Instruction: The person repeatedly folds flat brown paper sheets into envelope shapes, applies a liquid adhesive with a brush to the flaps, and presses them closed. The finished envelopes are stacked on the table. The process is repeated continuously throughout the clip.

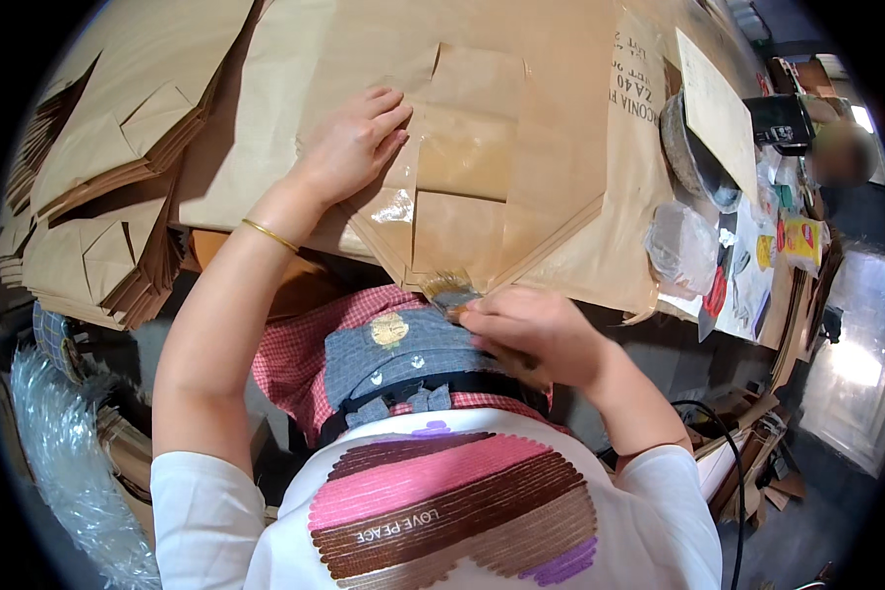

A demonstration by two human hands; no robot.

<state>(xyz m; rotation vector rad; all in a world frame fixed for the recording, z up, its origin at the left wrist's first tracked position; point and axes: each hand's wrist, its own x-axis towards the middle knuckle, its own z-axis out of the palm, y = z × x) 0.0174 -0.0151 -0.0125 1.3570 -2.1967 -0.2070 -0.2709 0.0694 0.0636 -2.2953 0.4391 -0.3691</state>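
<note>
Brown paper bags (551, 177) lie stacked on the work table, the top one with its end folded into a flat, angled bottom. Wet, shiny patches (393, 208) show on its left flap and near the middle. My left hand (359, 143) rests on the left side of this bag with its fingers bent together against the paper; its fingertips' underside is hidden. At the bag's near edge, my right hand (526, 329) is closed around the handle of a flat brush (449, 290). The bristles point toward the paper's near edge, and the handle runs back under my palm.
More folded paper bags (128, 147) are piled at the left. To the right stand a dark round basin (683, 152) with a pale board (715, 108) across it, a clear plastic bag (683, 244) and red-handled scissors (715, 295). Shiny plastic strands (74, 472) hang at lower left.
</note>
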